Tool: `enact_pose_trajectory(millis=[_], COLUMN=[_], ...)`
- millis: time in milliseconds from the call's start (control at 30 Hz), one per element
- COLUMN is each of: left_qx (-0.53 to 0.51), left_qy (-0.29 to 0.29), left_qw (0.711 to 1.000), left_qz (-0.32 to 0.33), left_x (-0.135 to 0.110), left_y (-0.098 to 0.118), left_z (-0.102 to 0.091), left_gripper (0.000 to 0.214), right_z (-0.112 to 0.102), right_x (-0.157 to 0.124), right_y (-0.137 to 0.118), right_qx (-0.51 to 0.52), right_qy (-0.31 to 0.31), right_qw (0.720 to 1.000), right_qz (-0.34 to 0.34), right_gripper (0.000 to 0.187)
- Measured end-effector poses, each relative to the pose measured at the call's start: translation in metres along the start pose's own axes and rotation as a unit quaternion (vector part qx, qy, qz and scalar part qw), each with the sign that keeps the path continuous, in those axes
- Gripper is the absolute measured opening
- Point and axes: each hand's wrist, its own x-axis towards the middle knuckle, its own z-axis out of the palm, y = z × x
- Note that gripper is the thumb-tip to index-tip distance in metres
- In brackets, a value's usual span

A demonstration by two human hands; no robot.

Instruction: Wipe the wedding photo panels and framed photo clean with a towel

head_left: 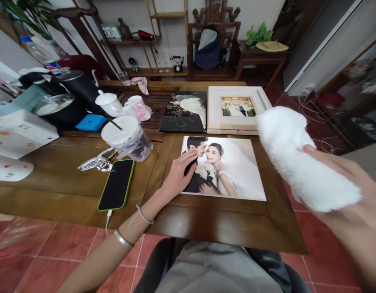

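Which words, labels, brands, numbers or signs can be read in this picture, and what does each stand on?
"03", then an unclear last character: the small pale rectangular number display on the wooden shelf.
Too blurred to read: the label on the clear plastic bottle with a blue cap.
Too small to read: the dark marks on the white rectangular box with coloured dots and on the white rounded object at the left edge.

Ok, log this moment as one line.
left hand: resting on glossy rectangular couple portrait | right hand: holding fluffy white cloth | portrait: flat on brown wooden table
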Motion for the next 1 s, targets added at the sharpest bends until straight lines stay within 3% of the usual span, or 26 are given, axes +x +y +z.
enact_pose_trajectory(millis=[67, 233, 300, 433, 533, 633, 700, 800, 1000], left_qx=[0.003, 0.006, 0.006, 0.003, 0.000, -0.009, -0.016, -0.020, -0.012], left_qy=[0.001, 0.000, 0.001, 0.003, 0.001, 0.001, 0.004, 0.007, 0.006], left_qw=[1.000, 1.000, 1.000, 1.000, 1.000, 1.000, 1.000, 1.000, 1.000], left_qz=[0.002, 0.003, 0.004, 0.000, -0.004, -0.008, -0.012, -0.015, -0.014], left_x=[0.000, 0.000, 0.000, 0.000, 0.000, 0.001, 0.001, 0.002, 0.001], left_y=[0.000, 0.000, -0.001, -0.001, 0.000, 0.002, 0.003, 0.003, 0.003], left_z=[0.000, 0.000, 0.000, 0.000, -0.001, -0.001, -0.001, -0.002, -0.001], left_gripper=[0.030, 0.030, 0.030, 0.030, 0.030, 0.030, 0.031, 0.031, 0.031], right_z=[0.008, 0.040, 0.054, 0.078, 0.089, 0.097, 0.100, 0.098, 0.065], right_x=[0.004, 0.022, 0.030, 0.043, 0.050, 0.054, 0.054, 0.048, 0.012], right_y=[-0.005, -0.010, -0.012, -0.012, -0.007, 0.001, 0.004, 0.001, -0.029], right_qx=[-0.006, -0.069, -0.073, 0.032, 0.075, 0.087, 0.079, 0.080, 0.100], right_qy=[-0.017, -0.139, -0.167, -0.218, -0.241, -0.277, -0.284, -0.285, -0.323], right_qw=[0.999, 0.971, 0.964, 0.948, 0.942, 0.933, 0.931, 0.930, 0.915], right_qz=[-0.044, -0.183, -0.195, -0.231, -0.222, -0.214, -0.217, -0.220, -0.221], right_gripper=[0.020, 0.031, 0.027, 0.007, 0.018, 0.013, 0.007, 0.014, 0.031])
